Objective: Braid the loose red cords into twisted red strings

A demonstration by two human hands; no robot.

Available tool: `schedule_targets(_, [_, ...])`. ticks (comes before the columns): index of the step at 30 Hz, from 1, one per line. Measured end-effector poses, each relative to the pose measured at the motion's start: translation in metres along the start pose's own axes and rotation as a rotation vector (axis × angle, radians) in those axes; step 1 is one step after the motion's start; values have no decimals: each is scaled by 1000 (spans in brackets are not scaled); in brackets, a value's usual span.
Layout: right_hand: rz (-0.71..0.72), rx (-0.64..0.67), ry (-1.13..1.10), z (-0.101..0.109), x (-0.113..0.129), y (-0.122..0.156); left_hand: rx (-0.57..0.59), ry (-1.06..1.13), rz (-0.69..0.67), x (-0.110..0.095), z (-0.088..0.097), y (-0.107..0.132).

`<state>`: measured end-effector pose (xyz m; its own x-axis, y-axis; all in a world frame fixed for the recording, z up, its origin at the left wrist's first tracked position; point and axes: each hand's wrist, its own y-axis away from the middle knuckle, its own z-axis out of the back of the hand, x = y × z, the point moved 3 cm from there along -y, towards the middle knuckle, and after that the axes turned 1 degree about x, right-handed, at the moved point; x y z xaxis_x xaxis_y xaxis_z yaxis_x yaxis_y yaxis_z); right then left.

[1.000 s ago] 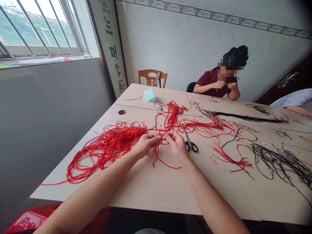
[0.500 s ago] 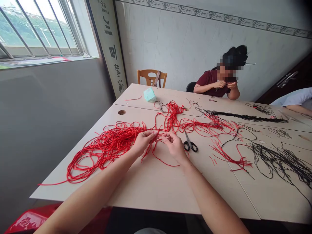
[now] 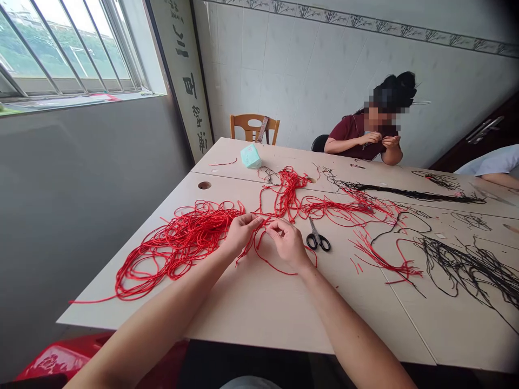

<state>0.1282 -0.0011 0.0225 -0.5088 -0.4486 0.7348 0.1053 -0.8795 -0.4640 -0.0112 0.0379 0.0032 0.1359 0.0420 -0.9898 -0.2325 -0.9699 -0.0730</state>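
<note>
Both of my hands work close together over the table, pinching red cord. My left hand is closed, thumb against fingers, on a red cord whose strands hang below it. Facing it, my right hand also pinches the cord with thumb and forefinger; the exact spot is partly hidden by the fingertips. A big loose heap of red cord lies beside my left hand. Beyond the fingers rests a bundle of knotted red cords. Scissors with black handles lie just right of my right hand.
Red cords and black cord bundles spread over the right of the table. A mint-coloured box stands toward the back. Across the table sits a person in a maroon top; another person's sleeve shows at right.
My right hand has shifted slightly down and the fingertips have closed up a little. The whole view has moved slightly; the things on the table lie as before.
</note>
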Motion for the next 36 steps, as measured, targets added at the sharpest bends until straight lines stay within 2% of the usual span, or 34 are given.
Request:
schedule_targets(2, [-11,-8,6,2,-1,0,-3,-9,-26,-3,0,1])
schedule_targets(5, [-56,-70,19,10,-6,-1,75,13,-47,-6,-3,4])
schedule_targets(8, [-103,-119,-4,16,-8,-2,138,142,27,-5,-6,7])
schedule_targets(14, [-149,-92,-141,15,-1,0,149,384,142,-5,-9,9])
schedule_targets(18, [-175,-82,-181,13,1,1,150,355,158,-7,-9,10])
schedule_targets(24, [-163,-82,-175,12,-1,2,153,182,92,-9,-8,9])
schedule_targets(26, [-136,-113,-125,14,0,2,166,151,73,-11,-8,9])
schedule_targets(29, [-18,-148,28,17,5,1,188,138,56,-13,-9,10])
schedule_targets(32, [80,-118,169,17,10,1,211,147,57,-13,-10,10])
schedule_targets(36, [120,-111,265,16,10,1,217,147,52,-11,-10,10])
